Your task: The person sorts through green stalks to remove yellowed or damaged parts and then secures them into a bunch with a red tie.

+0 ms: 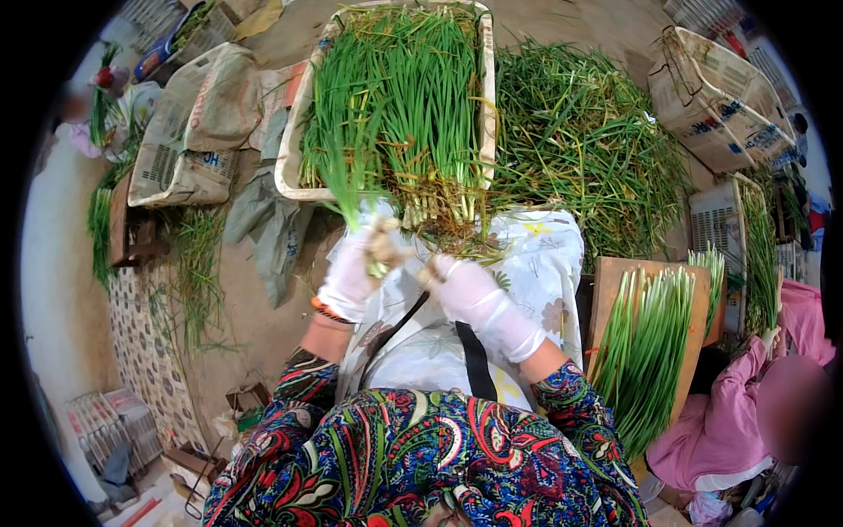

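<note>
Even light, left hand [360, 261] motion-blurred

Two hands [358, 263] [465, 287] — one held bunch [350, 207], one crate [489, 97] straight ahead, one loose heap [584, 140].

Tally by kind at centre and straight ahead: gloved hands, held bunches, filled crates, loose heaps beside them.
White-gloved left hand and right hand: 2
Held green-stalked bunch: 1
Cream rectangular plastic crate: 1
Loose green leafy heap: 1
Total: 5

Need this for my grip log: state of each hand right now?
Left hand: closed, holding a bunch of green stalks.
Right hand: too blurred to tell if open or closed.
</note>
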Tool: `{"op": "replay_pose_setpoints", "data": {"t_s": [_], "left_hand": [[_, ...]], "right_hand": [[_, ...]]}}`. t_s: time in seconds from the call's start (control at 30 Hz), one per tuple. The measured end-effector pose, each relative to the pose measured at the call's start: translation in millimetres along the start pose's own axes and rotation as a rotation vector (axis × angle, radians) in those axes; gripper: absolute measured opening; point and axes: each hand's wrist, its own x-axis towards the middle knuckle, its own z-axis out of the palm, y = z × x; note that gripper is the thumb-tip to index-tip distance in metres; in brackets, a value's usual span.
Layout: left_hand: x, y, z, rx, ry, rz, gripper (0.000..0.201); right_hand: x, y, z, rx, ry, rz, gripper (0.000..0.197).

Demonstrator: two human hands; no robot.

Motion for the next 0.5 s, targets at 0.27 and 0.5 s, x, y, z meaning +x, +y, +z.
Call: {"op": "replay_pose_setpoints", "data": {"t_s": [0.27, 0.5], "left_hand": [[-20.0, 62.1, 49.6, -0.101, -0.102, 0.152, 0.038], [48.4, 57.3, 80.5, 0.523, -0.054, 0.044, 0.033]], "right_hand": [[101.9, 40.4, -41.2, -0.269, 0.465, -0.1, 0.066], [147.6, 48.2, -14.7, -0.752, 0.219, -0.032, 0.026]]}}
